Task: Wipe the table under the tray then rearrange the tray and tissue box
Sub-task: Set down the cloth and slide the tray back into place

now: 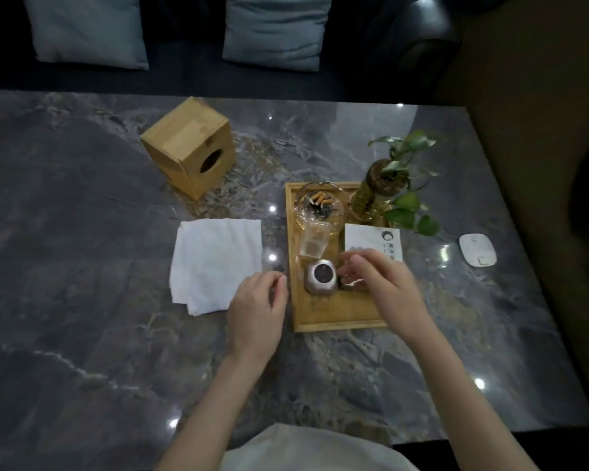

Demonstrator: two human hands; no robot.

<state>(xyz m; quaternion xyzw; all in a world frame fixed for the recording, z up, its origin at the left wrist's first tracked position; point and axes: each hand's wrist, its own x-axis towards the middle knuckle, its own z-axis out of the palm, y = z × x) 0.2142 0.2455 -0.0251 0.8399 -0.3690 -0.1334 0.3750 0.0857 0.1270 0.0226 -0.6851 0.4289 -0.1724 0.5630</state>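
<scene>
Rectangular wooden tray sits on grey marble bench, right of folded white cloth. Cube-shaped wooden tissue box lies tipped, farther back. Left hand loosely curled, empty, beside tray edge; right hand half-open over tray, grip unclear.

Head view, single wide-angle camera, looking forward and down.
You look from above the near edge of the marble table, steeply down and close; your forearms enter from the bottom, the sofa cushions sit at the top. Edges bow; no second view to overlap.
</scene>
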